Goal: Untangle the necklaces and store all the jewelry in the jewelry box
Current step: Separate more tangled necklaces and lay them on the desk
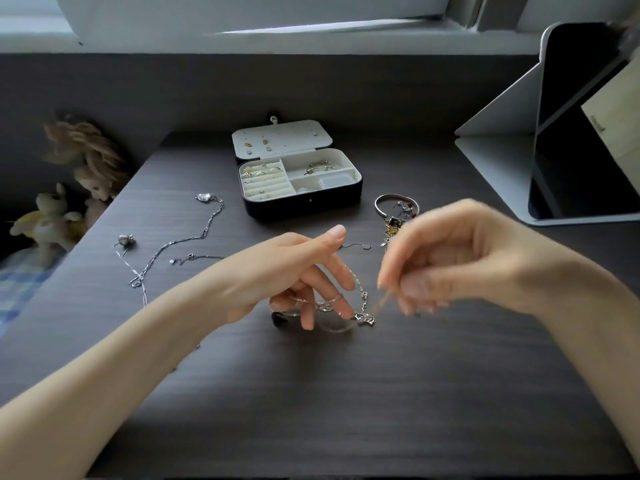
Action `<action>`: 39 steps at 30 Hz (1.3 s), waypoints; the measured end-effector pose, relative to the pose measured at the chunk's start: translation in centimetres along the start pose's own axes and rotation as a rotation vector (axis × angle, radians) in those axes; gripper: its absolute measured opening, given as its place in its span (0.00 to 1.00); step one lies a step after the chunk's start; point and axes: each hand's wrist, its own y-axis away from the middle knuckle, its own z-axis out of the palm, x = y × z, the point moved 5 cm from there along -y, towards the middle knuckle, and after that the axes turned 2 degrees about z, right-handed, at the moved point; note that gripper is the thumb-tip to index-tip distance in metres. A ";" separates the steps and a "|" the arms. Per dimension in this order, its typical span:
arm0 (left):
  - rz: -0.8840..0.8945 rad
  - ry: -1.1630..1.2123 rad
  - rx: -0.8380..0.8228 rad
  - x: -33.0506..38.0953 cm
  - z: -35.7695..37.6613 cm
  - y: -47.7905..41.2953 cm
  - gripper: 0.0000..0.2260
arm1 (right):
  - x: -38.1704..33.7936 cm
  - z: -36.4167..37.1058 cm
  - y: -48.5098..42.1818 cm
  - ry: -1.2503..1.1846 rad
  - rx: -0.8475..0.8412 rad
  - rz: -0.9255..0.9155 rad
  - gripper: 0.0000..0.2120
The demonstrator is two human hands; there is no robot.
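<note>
Dark desk (346, 393): open jewelry box (304, 206) at back; left hand (277, 268) fingers spread, tangled necklaces (362, 318) draped over; right hand (450, 258) pinching them.

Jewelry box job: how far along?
Done: rings and a bracelet sit in the open jewelry box. In hand: the right hand pinches a tangled chain draped over the left hand. Left: silver necklaces and a bangle pile on the table.
</note>
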 end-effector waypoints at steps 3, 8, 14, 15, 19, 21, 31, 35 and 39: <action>-0.010 -0.023 -0.023 0.0 0.0 -0.1 0.32 | -1.0 -1.5 -0.9 -0.057 0.238 -0.111 0.04; -0.042 0.024 -0.052 -0.1 0.2 0.0 0.37 | -1.7 -2.6 -2.7 0.170 0.474 -0.112 0.07; -0.067 0.111 0.117 -1.0 -0.5 1.2 0.19 | -1.6 -1.4 -4.7 0.360 0.476 -0.103 0.06; -0.066 0.133 0.152 -1.1 -0.7 1.6 0.14 | -1.3 -1.1 -5.0 0.351 0.471 -0.094 0.06; -0.069 0.025 0.283 -1.6 -1.1 2.7 0.06 | -0.3 0.2 -6.0 0.322 0.453 -0.081 0.06; -0.049 -0.099 0.329 -1.7 -1.0 3.1 0.03 | 0.0 0.7 -6.4 0.280 0.443 -0.059 0.06; -0.047 -0.035 0.356 -1.6 -1.2 4.7 0.03 | 2.0 3.1 -7.6 0.090 0.242 0.105 0.05; -0.063 0.083 0.341 -1.9 -1.7 5.2 0.03 | 2.4 3.4 -7.5 0.241 0.236 0.084 0.06; -0.087 0.154 0.342 -2.1 -1.9 5.3 0.05 | 2.6 3.5 -7.1 0.469 0.290 0.077 0.08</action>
